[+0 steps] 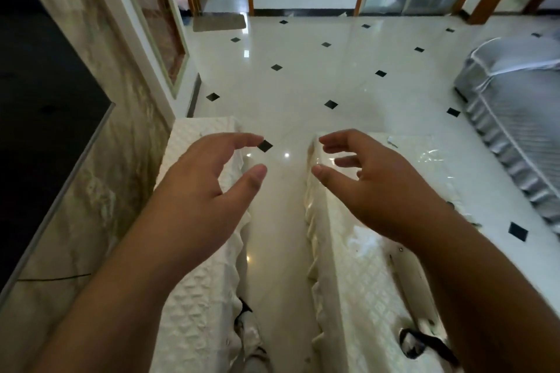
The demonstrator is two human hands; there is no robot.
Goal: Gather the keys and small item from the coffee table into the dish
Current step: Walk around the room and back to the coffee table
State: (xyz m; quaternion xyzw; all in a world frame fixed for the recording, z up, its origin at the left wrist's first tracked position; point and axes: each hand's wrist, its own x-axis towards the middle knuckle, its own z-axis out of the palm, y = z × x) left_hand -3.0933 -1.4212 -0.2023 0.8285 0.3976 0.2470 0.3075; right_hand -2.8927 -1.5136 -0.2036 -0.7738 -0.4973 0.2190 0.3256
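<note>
Both hands are raised side by side, closest to the camera, with bare forearms running in from the bottom corners. The left hand (200,191) is relaxed, its fingers loosely curved and its thumb apart from them, and it holds nothing. The right hand (385,188) mirrors it, fingers spread and slightly bent, and is also empty. Where the keys, the small item and the dish lie cannot be told from this view.

The right hand hovers over the far left corner of the coffee table (363,281), which wears a white quilted cover under a clear glossy sheet. A black strap (424,342) lies near the table's near edge. The left hand hangs above the right edge of a cabinet (194,297) covered in the same white quilting. A strip of glossy floor (303,76) with small black diamond tiles runs between the two pieces. A dark screen (36,100) fills the left wall. A sofa (515,106) in a grey cover stands at the right, well apart from the table. A doormat (219,22) lies by a far doorway.
</note>
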